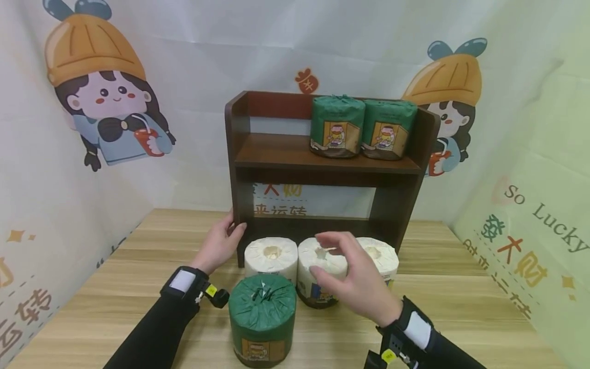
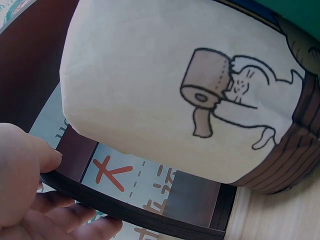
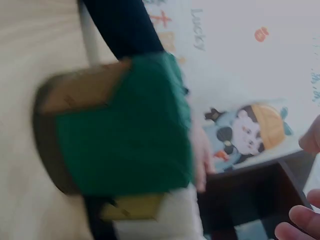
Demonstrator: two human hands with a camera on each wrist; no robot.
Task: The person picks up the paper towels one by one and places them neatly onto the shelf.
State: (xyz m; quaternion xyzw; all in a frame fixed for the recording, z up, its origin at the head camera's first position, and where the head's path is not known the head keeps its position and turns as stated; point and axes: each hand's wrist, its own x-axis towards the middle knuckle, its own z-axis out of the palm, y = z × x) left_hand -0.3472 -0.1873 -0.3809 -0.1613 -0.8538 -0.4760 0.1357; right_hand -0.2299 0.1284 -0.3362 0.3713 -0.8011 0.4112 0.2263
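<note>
My left hand (image 1: 221, 243) grips the left side panel of a dark brown two-tier shelf (image 1: 282, 166), thumb and fingers on either side of its edge (image 2: 135, 212). My right hand (image 1: 357, 279) hovers over the white toilet rolls, thumb and fingers spread in a curve with nothing between them. A white toilet roll (image 1: 271, 256) stands nearest the left hand, with a middle roll (image 1: 318, 292) and a right roll (image 1: 382, 256), partly hidden by my right hand, beside it. In front, a green-wrapped toilet roll (image 1: 262, 323) stands upright on the table.
Two green-wrapped rolls, a left one (image 1: 337, 128) and a right one (image 1: 389, 128), stand side by side on the shelf's upper tier. The wooden table (image 1: 461, 297) is bounded by printed cloth (image 1: 198, 92) at the back and sides.
</note>
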